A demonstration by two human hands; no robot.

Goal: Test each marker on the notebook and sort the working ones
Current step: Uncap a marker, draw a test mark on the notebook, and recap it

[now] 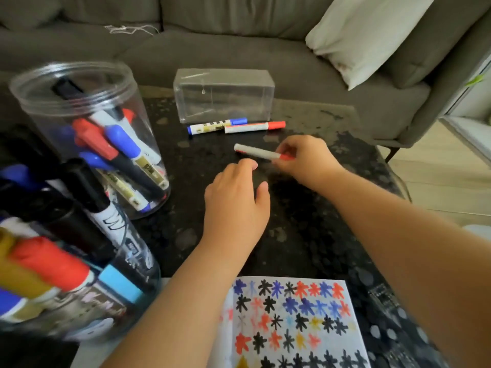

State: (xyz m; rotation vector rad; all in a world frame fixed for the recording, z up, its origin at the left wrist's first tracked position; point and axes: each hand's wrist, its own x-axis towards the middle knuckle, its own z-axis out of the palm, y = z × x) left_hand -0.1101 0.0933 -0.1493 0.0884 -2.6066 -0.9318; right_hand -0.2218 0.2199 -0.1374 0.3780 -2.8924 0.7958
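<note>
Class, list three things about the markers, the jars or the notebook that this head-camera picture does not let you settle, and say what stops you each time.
1. Head view: the cap end of the marker in the right hand is covered by its fingers.
2. Head view: the near jar is blurred and cut off by the left edge, so its markers cannot be counted.
3. Head view: the notebook runs off the bottom edge and under the arms.

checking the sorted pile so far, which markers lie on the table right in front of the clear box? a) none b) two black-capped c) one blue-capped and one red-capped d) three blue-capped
c: a blue-capped marker and a red-capped marker lie side by side on the table in front of the clear box.
</note>
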